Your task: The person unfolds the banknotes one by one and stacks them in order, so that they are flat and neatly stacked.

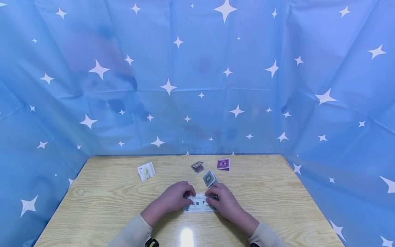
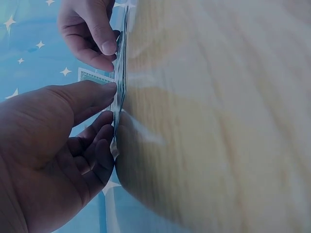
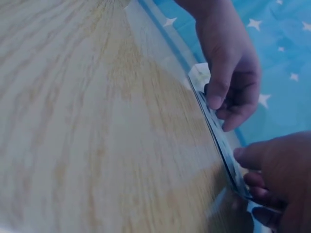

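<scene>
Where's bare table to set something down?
Free: table left of the white card and left sleeve; table right of the purple card and right sleeve; a smaller gap between white card and brown card. Crowded: the middle, left hand and right hand holding the paper, grey card just beyond the right hand.

paper slip point(image 1: 200, 204): pale blue-white, printed, small dark square mid-face, a "2" lower left
state: pinched toward both ends; layers show along its edge
pose: near flat, long side roughly parallel to desk point(image 1: 108, 195) back edge
place: about midway between left and right edges, well apart from back corners
</scene>
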`<state>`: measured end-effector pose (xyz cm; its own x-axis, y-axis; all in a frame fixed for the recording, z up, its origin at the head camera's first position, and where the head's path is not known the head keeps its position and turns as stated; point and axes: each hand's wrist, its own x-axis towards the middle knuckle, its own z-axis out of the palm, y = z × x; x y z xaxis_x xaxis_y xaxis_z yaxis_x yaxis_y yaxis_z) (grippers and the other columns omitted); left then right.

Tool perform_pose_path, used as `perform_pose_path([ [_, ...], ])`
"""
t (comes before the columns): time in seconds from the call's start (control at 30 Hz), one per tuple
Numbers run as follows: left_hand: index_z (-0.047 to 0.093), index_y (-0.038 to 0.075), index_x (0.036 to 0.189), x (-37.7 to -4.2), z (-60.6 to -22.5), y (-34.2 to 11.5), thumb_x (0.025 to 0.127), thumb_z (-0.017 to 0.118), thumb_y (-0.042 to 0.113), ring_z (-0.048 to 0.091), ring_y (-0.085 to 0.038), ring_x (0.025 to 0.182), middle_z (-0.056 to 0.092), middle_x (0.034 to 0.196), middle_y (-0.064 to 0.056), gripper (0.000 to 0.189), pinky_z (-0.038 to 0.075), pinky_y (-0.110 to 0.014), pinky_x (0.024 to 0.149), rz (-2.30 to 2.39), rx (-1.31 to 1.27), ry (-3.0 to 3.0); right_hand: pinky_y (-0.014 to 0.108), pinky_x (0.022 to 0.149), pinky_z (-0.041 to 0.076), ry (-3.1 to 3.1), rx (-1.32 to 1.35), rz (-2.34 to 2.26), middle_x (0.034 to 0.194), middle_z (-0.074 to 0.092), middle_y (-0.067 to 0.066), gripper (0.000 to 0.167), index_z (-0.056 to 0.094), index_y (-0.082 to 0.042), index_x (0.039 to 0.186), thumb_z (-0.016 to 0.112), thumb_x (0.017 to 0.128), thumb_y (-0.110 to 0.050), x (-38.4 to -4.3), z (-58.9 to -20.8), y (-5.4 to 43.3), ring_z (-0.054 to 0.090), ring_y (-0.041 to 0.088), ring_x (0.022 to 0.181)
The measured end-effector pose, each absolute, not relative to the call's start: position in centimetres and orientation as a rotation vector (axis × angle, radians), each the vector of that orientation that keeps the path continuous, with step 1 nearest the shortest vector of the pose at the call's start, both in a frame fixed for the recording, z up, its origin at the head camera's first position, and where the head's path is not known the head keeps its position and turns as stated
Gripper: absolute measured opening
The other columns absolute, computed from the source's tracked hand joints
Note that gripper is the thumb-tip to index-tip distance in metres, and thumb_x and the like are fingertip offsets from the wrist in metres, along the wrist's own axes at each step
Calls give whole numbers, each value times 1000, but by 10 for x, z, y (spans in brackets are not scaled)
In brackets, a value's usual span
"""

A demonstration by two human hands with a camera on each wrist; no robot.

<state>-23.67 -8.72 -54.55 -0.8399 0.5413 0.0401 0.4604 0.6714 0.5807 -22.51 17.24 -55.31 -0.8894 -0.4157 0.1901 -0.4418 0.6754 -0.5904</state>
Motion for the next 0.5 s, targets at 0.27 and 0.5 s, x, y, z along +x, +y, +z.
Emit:
perform_pose_path([
  [0.27,78,16,113,-234,-541,-90,92,89,17,58,-6,90,62,98,10,23,55,-31,85,955,804,2760,33,88,58,-2773,636,1122,108,69,-9,14,83,-17,106,88,94,-10,-226,-553,170,64,14,102],
  [0.5,79,16,116,-235,-535,-98,96,85,13,66,-12,97,68,104,5,22,59,-36,90,1089,787,2771,30,81,60,-2701,653,1300,104,71,-8,19,81,-10,113,88,95,-11,-225,-549,163,67,11,94],
])
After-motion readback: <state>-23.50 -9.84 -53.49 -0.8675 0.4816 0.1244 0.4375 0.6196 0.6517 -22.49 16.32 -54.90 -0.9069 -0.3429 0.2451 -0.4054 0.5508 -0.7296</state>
